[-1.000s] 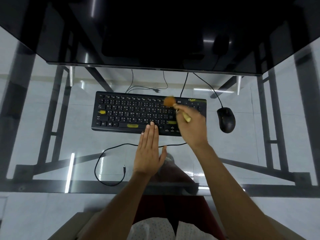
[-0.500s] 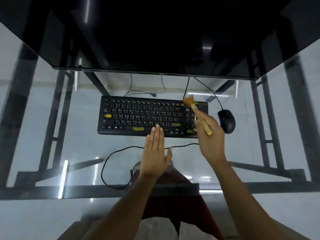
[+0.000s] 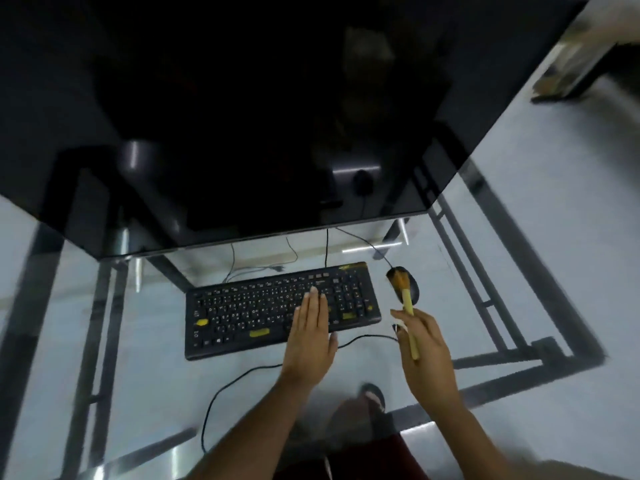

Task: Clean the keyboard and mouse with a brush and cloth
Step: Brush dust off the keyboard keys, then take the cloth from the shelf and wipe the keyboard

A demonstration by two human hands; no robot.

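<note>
- Brush (image 3: 406, 299) sits in the right hand (image 3: 424, 355); its fingers (image 3: 401, 315) are clenched around the pale handle, and the bristle tuft at the far end lies over the near-left part of the mouse (image 3: 410, 289). Whether the bristles touch the shell is hard to tell through the blur.
- Left hand (image 3: 310, 336) lies flat and released, holding nothing, with its fingers (image 3: 313, 299) stretched over the keys on the right-centre of the keyboard (image 3: 242, 313) and the heel past the near edge.
- Keyboard rests on the glass desk (image 3: 145, 358), its right end just left of the brush handle; the mouse is just beyond the right fingers, close to the keyboard's right end.
- Cloth is not visible anywhere here.
- Step in hand, as I judge it: brushing the mouse.
- To do it well, I would keep the grip light and let only the bristle tips sweep, working from the far end of the mouse back toward the fingers so dust leaves the shell.
- The mouse looks light and the glass slick, so firm strokes could push it; the free left hand could move over to steady it.
- Seams around the buttons and wheel probably deserve short flicks.
</note>
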